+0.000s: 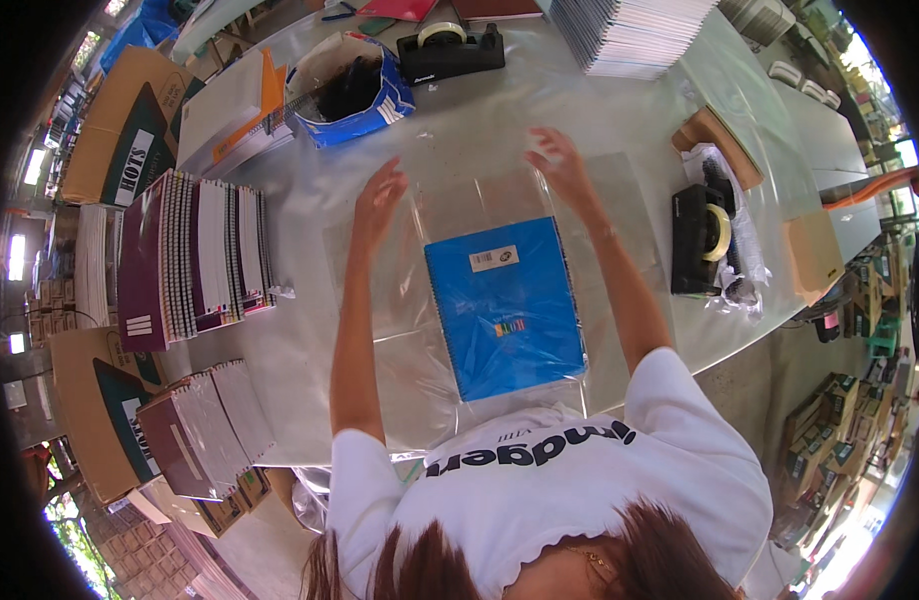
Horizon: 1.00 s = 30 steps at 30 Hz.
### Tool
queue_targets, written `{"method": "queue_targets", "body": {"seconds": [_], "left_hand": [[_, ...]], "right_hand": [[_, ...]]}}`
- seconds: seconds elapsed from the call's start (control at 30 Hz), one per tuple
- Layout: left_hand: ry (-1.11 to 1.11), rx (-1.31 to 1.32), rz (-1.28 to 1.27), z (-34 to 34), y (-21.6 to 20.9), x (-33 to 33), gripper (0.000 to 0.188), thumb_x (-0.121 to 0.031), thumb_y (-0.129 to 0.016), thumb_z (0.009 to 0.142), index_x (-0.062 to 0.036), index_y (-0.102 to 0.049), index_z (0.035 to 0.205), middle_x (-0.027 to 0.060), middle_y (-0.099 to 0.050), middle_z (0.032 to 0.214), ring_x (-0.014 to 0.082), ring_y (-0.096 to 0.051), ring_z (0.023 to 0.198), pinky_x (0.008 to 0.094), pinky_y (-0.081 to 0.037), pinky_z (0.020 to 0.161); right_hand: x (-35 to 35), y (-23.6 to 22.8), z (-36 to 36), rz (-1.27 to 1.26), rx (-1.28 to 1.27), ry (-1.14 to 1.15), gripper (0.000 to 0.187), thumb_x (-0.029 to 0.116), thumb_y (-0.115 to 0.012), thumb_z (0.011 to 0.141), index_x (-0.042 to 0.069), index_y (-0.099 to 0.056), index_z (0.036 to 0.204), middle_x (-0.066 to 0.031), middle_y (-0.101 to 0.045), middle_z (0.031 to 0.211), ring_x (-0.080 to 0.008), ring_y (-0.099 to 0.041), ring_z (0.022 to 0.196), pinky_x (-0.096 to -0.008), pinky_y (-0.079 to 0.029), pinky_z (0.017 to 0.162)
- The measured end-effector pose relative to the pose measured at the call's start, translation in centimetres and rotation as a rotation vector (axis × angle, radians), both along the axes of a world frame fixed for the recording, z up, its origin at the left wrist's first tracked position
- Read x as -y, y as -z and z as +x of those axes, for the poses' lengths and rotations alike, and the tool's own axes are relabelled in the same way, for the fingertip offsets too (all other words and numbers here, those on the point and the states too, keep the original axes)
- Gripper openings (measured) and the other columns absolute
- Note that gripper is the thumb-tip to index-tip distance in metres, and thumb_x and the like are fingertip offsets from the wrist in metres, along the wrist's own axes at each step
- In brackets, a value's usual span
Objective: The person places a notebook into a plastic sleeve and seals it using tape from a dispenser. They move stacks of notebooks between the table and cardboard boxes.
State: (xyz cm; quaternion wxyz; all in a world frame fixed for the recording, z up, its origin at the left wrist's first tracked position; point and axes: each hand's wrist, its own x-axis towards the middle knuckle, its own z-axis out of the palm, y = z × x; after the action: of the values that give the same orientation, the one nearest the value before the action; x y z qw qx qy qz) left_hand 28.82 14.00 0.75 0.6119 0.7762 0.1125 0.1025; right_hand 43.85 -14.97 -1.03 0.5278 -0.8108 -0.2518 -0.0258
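A blue spiral notebook [510, 310] lies on a sheet of clear plastic film [460, 205], a little tilted, with a white label near its far edge. The film spreads past the notebook on its far side and shows creases. Beyond the notebook's far left corner is my left hand [383, 192], its fingers apart. My right hand [560, 162] is past the far right corner, fingers spread and bent. Nothing shows in either hand, and both are clear of the notebook. Whether a fingertip touches the film is hard to see.
Spiral notebooks [195, 255] stand stacked at left, near cardboard boxes [125, 120]. A blue bin [360, 100] and a black tape dispenser [450, 55] sit at the far side. Another tape dispenser [695, 240] is at right, and a tall notebook stack [635, 35] at far right.
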Motion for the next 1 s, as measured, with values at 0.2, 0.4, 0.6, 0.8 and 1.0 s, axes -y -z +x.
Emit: {"method": "queue_targets", "body": {"seconds": [0.2, 0.4, 0.6, 0.8, 1.0], "left_hand": [[-0.183, -0.017, -0.056, -8.7, 4.0, 7.2, 0.072, -0.042, -0.063, 0.087, -0.0060, -0.033, 0.142, 0.0128, -0.037, 0.135, 0.0251, -0.037, 0.129, 0.0390, -0.034, 0.104], [-0.167, 0.058, -0.120, -7.6, 3.5, 10.3, 0.090, -0.034, -0.073, 0.080, -0.0105, -0.018, 0.148, 0.0173, -0.026, 0.142, 0.0315, -0.028, 0.135, 0.0417, -0.027, 0.109], [-0.265, 0.082, -0.410, -7.4, 3.5, 10.5, 0.092, -0.029, -0.075, 0.079, -0.0125, -0.017, 0.148, 0.0186, -0.028, 0.142, 0.0313, -0.030, 0.134, 0.0409, -0.027, 0.109], [-0.148, 0.050, -0.494, -6.5, 3.6, 8.6, 0.085, -0.029, -0.075, 0.079, -0.0119, -0.026, 0.146, 0.0154, -0.048, 0.126, 0.0240, -0.047, 0.118, 0.0360, -0.037, 0.099], [0.008, -0.091, -0.528, -5.8, 2.4, 7.3, 0.068, -0.025, -0.073, 0.081, -0.0079, -0.040, 0.138, 0.0091, -0.061, 0.106, 0.0162, -0.056, 0.100, 0.0284, -0.042, 0.090]], "right_hand": [[3.9, 1.3, -10.4, 0.239, -0.302, 0.123, 0.074, 0.031, -0.074, 0.080, 0.012, -0.035, 0.139, -0.0124, -0.047, 0.125, -0.0248, -0.045, 0.117, -0.0380, -0.039, 0.098], [3.3, 0.7, -11.0, 0.219, -0.428, -0.081, 0.090, 0.035, -0.073, 0.080, 0.015, -0.018, 0.148, -0.0170, -0.035, 0.142, -0.0293, -0.034, 0.131, -0.0421, -0.031, 0.107], [3.3, 1.3, -10.5, 0.257, -0.406, -0.028, 0.089, 0.035, -0.072, 0.081, 0.013, -0.018, 0.148, -0.0181, -0.046, 0.131, -0.0283, -0.040, 0.127, -0.0402, -0.029, 0.108], [3.0, 1.7, -10.4, 0.246, -0.372, -0.017, 0.086, 0.032, -0.072, 0.082, 0.013, -0.020, 0.147, -0.0157, -0.051, 0.124, -0.0251, -0.047, 0.119, -0.0367, -0.036, 0.102], [3.1, 0.3, -10.9, 0.316, -0.544, -0.038, 0.077, 0.035, -0.071, 0.083, 0.009, -0.030, 0.143, -0.0128, -0.060, 0.107, -0.0206, -0.056, 0.105, -0.0318, -0.043, 0.091]]}}
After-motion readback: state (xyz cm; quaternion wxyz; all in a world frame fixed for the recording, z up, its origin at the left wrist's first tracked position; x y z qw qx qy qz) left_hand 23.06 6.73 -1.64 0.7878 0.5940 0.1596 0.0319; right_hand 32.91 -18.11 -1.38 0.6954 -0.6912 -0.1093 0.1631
